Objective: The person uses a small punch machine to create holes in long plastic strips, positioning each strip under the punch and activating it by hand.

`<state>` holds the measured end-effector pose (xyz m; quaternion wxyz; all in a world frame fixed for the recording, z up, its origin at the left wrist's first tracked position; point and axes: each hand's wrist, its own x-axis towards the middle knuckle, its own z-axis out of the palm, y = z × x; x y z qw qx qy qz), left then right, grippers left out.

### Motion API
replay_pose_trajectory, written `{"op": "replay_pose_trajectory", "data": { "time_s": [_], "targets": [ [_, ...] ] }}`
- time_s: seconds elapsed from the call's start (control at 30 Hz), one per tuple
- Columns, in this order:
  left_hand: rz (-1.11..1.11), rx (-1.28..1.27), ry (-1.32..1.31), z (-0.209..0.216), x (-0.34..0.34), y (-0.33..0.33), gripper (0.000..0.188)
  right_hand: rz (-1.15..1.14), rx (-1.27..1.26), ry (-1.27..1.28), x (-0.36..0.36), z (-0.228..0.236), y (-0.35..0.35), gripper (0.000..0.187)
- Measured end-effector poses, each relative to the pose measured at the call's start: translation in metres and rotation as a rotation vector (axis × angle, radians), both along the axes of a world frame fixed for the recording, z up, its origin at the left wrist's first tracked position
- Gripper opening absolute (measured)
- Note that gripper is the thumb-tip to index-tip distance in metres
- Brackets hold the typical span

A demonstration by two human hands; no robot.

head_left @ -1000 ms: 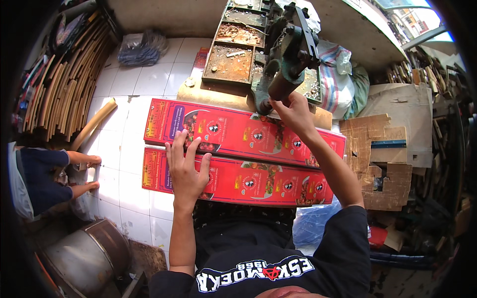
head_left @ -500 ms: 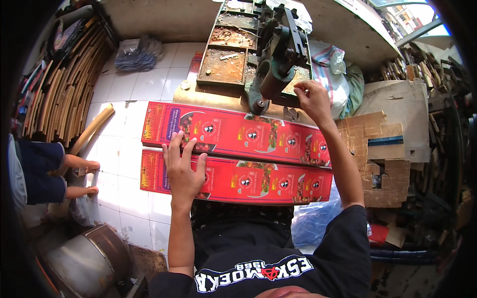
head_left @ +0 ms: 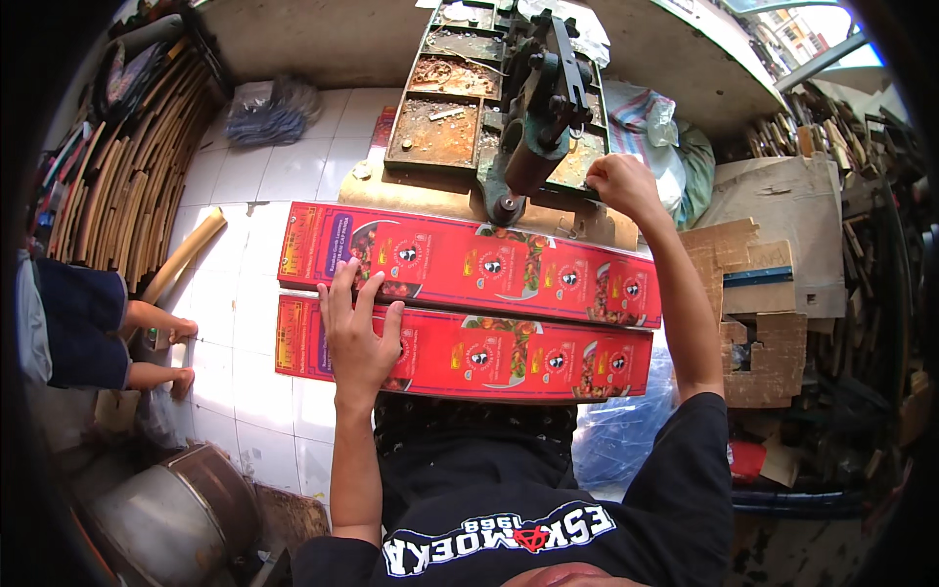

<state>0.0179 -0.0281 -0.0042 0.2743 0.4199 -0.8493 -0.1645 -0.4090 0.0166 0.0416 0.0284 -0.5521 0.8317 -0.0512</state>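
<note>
Two long red printed strips lie side by side in front of me: a far strip (head_left: 440, 256) and a near strip (head_left: 489, 354). My left hand (head_left: 358, 338) rests across both near their left ends, fingers spread and palm down. Behind the far strip stands a dark green hand press (head_left: 533, 161), its round foot close to that strip's back edge. My right hand (head_left: 626, 186) is right of the press, at the edge of a sectioned tray (head_left: 430, 142). Its fingers are curled together; anything between them is hidden.
Small bits and debris lie in the tray's compartments. Torn cardboard (head_left: 763, 338) sits at right, beside stacked scrap. Clear plastic (head_left: 621, 435) lies by my right side. A metal drum (head_left: 176, 509) stands at lower left. Another person's legs (head_left: 152, 352) are at the left, near stacked wooden strips (head_left: 137, 166).
My right hand has moved slightly right, its fingers curling closer at the tray's edge. The far red strip has shifted a little to the right. My left hand stays almost in place.
</note>
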Motion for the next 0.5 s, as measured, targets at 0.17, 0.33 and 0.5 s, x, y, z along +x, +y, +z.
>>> {"op": "replay_pose_trajectory", "data": {
  "time_s": [0.17,0.33,0.5],
  "targets": [
    [0.005,0.002,-0.004,-0.002,0.001,0.0,0.039,-0.003,-0.103,0.047,-0.003,-0.015,-0.002,0.017],
    [0.0,-0.003,-0.004,-0.001,0.0,0.0,0.04,-0.064,-0.199,-0.09,-0.017,-0.016,0.004,0.017],
    [0.01,0.004,-0.014,0.0,0.0,0.0,0.04,-0.017,-0.099,-0.071,-0.004,-0.006,0.006,0.014]
  ]
}}
